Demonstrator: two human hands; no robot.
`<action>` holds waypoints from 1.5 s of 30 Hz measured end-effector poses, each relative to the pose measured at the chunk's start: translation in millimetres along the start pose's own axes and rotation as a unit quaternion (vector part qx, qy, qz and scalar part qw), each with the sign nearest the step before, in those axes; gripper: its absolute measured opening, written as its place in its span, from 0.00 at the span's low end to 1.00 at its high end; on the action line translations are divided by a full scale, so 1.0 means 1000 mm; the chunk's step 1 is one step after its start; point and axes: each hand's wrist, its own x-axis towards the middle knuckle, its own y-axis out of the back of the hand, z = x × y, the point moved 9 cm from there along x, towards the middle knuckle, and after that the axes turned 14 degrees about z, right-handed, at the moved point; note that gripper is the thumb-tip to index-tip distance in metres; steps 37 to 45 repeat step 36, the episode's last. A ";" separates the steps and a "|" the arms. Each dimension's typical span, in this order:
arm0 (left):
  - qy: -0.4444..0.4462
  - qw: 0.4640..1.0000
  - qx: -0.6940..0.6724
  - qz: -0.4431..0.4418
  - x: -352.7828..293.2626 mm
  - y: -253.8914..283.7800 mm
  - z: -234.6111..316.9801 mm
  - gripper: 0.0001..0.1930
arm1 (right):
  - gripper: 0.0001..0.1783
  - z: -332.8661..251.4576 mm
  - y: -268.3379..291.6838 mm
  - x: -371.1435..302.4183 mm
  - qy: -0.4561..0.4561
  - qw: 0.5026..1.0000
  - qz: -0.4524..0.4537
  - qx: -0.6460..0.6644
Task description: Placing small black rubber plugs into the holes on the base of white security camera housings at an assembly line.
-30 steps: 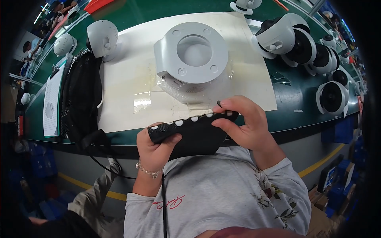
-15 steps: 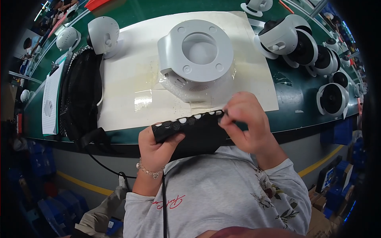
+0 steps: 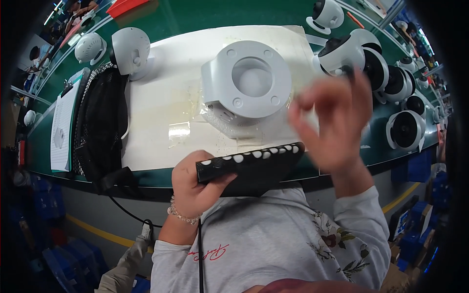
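My left hand [image 3: 191,183] grips the near-left end of a black sheet [image 3: 266,171], its thumb over the face. Along the sheet's upper edge runs a row of white round spots with dark ones among them. My right hand [image 3: 337,122] is up beyond the sheet's right end, apart from it. Motion smears it, but thumb and forefinger are curled together, and whatever small dark thing sits there is unclear. Just ahead stands a white camera housing [image 3: 215,80], its ring-shaped base [image 3: 281,78] facing up, with several small round recesses around a large central opening.
The housing rests on a taped cream board [image 3: 166,93] over a green table [image 3: 195,17]. A black mesh bag [image 3: 105,112] and a clipboard [image 3: 63,122] lie at left. White cameras [image 3: 405,129] crowd the right side; another camera [image 3: 129,49] stands at the back left.
My right hand has come off the sheet's right end and risen away to the right. The sheet is now tilted up more at its right end, still in my left hand.
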 end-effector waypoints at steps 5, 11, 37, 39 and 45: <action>-0.161 0.987 -0.005 -0.021 0.024 -0.018 0.030 0.25 | 0.43 0.096 0.007 0.041 -0.293 0.956 -0.003 -0.028; -0.058 0.997 -0.036 -0.047 0.031 -0.023 0.002 0.42 | 0.39 0.069 -0.007 0.039 -0.194 0.977 -0.054 -0.074; -0.079 0.995 -0.001 -0.068 0.026 -0.025 0.002 0.11 | 0.31 0.037 -0.057 0.044 -0.008 0.929 -0.256 -0.266; -0.079 0.995 -0.001 -0.068 0.026 -0.025 0.002 0.11 | 0.31 0.037 -0.057 0.044 -0.008 0.929 -0.256 -0.266; -0.079 0.995 -0.001 -0.068 0.026 -0.025 0.002 0.11 | 0.31 0.037 -0.057 0.044 -0.008 0.929 -0.256 -0.266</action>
